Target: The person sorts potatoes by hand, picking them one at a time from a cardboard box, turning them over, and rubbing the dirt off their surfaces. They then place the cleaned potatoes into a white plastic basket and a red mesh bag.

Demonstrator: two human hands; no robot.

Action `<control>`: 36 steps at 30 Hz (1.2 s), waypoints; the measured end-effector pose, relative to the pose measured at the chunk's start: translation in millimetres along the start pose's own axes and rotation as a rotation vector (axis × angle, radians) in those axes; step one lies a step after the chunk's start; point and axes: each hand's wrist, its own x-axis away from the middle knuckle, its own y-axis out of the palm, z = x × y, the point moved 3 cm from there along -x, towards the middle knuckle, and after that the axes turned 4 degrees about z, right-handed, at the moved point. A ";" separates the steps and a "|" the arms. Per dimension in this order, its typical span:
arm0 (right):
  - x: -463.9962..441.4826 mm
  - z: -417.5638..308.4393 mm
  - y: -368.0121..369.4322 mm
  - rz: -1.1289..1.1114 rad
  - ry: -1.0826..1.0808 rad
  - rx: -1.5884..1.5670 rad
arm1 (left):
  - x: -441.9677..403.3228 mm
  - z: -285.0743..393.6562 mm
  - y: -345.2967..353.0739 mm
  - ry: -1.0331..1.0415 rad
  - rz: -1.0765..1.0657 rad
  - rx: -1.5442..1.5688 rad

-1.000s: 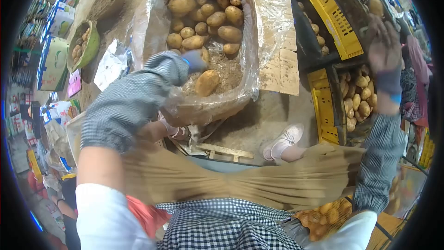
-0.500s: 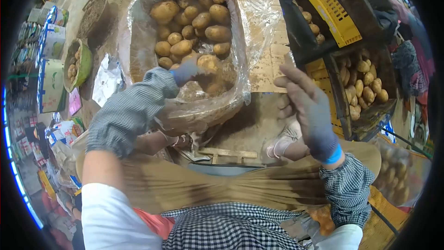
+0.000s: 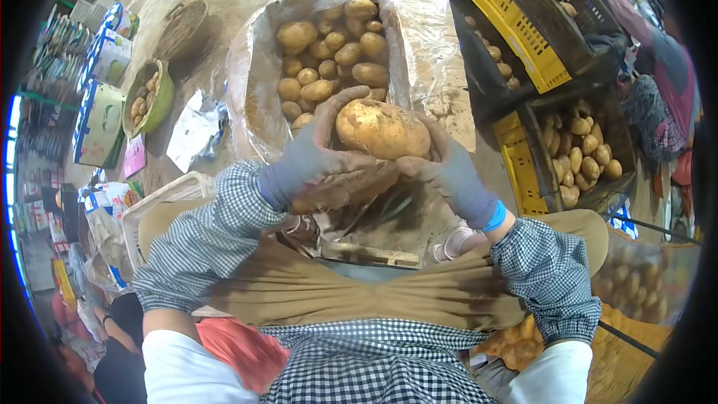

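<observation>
So you've got one big potato (image 3: pixel 383 129) up between both gloves, right about over the near end of the plastic-lined box (image 3: pixel 253 93). Looks to me like you're at the holding-and-handling step, with the spud in the air and clear of the other potatoes (image 3: pixel 318 90), which are bunched toward the far end of the box.

Your left hand (image 3: pixel 299 161) has the left end, fingers (image 3: pixel 344 96) curled over the top and thumb along the lower side. Your right hand (image 3: pixel 455 179) has the other end, thumb pressed low and the rest of the fingers wrapped behind it. So both sets are closed on the potato, though I can't tell how hard you're squeezing, and the far side of it is hidden from me.

Imo any move from here calls for an even two-handed hold. It's chunky, smooth and rounded, with some dirt on the skin, so if one hand let go too soon it could roll out of the other. I'd want the full weight settled in one palm before the second hand comes off, and enough lift to clear that loose, bunchy plastic.

Around you: a cardboard flap (image 3: pixel 455 116) on the box's right side, a dark crate of potatoes (image 3: pixel 627 142) further right with a yellow crate (image 3: pixel 521 164) beside it, and a green basket (image 3: pixel 159 112) with small potatoes off to your left.
</observation>
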 end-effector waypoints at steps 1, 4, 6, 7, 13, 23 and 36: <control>-1.1 -0.6 -1.3 0.003 -0.079 0.003 | 2.4 -3.8 -0.6 0.094 0.044 -0.169; 3.9 -4.5 -3.0 0.013 -0.003 -0.041 | 13.2 -7.7 -3.1 -0.042 0.001 0.211; 4.2 -3.8 -3.8 0.009 -0.081 0.016 | 14.3 -1.4 -0.2 -0.171 -0.048 0.450; 3.8 -4.4 -4.4 0.006 -0.166 0.068 | 9.3 6.2 2.8 -0.214 -0.027 0.559; 5.0 -7.7 -13.1 0.121 -0.547 0.641 | 7.1 0.3 17.8 0.039 0.066 -0.044; 3.4 -12.0 -12.8 0.106 -0.475 0.489 | 7.3 -25.1 -4.2 -0.137 0.007 0.291; 12.2 -20.3 2.4 0.096 -0.418 0.474 | 17.1 -18.3 26.4 -0.236 0.132 0.683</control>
